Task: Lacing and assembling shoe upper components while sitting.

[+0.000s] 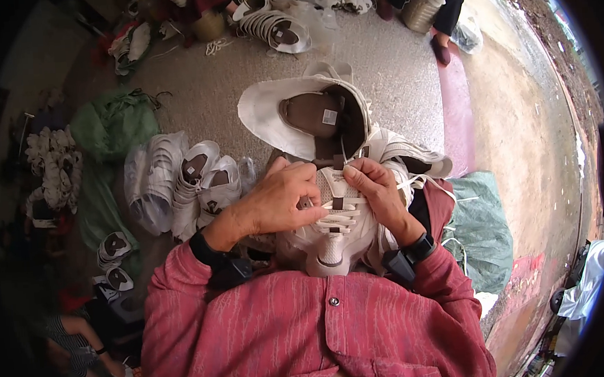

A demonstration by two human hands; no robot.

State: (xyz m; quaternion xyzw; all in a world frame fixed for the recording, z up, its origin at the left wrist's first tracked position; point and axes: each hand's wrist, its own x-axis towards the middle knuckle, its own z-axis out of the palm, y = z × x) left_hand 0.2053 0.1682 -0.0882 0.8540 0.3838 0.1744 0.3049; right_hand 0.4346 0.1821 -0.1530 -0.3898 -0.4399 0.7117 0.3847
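Note:
In my lap lies an off-white shoe upper (330,236), its toe toward me and flat pale laces (338,221) crossed over the lower tongue. My left hand (285,197) is closed at the left eyelet edge, fingers curled round it. On the opposite side, the thumb and fingers of my right hand (378,190) pinch a thin pale pointed thing (344,149), near the brown tongue tab; I cannot tell whether it is a lace end or a hook. A loose lace (421,181) trails right. Beyond my hands is a wide shoe collar (264,119) with a brown lining and white label.
More uppers (420,162) lie close on the right, beside a green sack (482,230). Nested uppers (199,177) stand at left, near another green sack (115,123) and hanging laces (53,164). Further uppers (283,32) and seated people are at the far side; another person's arm (84,329) shows lower left.

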